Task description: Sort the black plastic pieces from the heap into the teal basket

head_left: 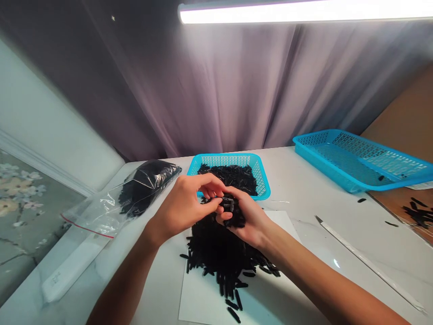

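My left hand (184, 203) is closed, thumb and fingertips pinched at a small black strip-like piece; the exact piece is partly hidden. Cupped around several black plastic pieces (237, 218) is my right hand (252, 214), its fingers meeting the left fingertips. Directly below both hands, a heap of small, elongated black pieces (216, 253) lies on a white sheet (199, 302), with some scattered toward the front. Just behind the hands stands a blue perforated basket (264, 185) partly filled with the same kind of pieces.
A clear zip bag (101, 212) holding black pieces lies left, by a long white object (74, 266). On the right are a slim white craft knife (365, 259), a second blue basket (328, 174) and loose pieces (421, 213) on brown cardboard. A purple curtain (219, 90) hangs behind.
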The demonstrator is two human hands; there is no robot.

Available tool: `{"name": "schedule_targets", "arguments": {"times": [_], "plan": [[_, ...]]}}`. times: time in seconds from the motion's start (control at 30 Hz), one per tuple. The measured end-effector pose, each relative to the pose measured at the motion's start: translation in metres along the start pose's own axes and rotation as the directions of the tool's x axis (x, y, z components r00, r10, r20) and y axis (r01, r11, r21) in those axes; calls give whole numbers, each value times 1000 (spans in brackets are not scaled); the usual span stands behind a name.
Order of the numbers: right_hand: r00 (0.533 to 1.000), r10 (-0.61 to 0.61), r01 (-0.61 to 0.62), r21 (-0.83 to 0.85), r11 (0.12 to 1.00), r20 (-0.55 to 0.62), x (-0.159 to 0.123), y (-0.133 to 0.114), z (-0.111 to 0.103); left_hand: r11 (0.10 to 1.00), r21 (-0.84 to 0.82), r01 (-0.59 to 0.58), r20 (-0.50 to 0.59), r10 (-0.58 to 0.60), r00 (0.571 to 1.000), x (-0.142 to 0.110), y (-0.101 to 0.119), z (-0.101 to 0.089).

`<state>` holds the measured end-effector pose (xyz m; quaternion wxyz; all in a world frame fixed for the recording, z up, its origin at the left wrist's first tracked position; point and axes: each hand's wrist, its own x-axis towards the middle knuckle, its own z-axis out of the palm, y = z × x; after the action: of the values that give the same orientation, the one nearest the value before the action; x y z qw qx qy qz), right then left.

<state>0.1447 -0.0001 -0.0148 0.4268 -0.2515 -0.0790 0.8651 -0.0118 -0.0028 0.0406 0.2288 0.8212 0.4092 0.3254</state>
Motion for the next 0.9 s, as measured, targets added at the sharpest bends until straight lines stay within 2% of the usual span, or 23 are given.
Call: {"name": "schedule_targets", "arguments": {"times": [0.23, 0.43, 0.63, 0.9], "plan": [[999, 14, -14, -10, 1000, 33, 2, 1, -4, 991, -132, 31, -23, -35, 999, -2, 1, -4], [1000, 18, -18, -9, 1000, 7, 5, 2, -7, 970, -242, 11, -130, -43, 991, -3, 4, -4], [999, 35, -36, -32, 999, -13, 5, 2, -8, 926, -374, -43, -266, -62, 962, -2, 9, -6], [999, 39, -41, -43, 998, -31, 5, 3, -6, 905, -421, -60, -311, -82, 947, -3, 8, -9]]}}
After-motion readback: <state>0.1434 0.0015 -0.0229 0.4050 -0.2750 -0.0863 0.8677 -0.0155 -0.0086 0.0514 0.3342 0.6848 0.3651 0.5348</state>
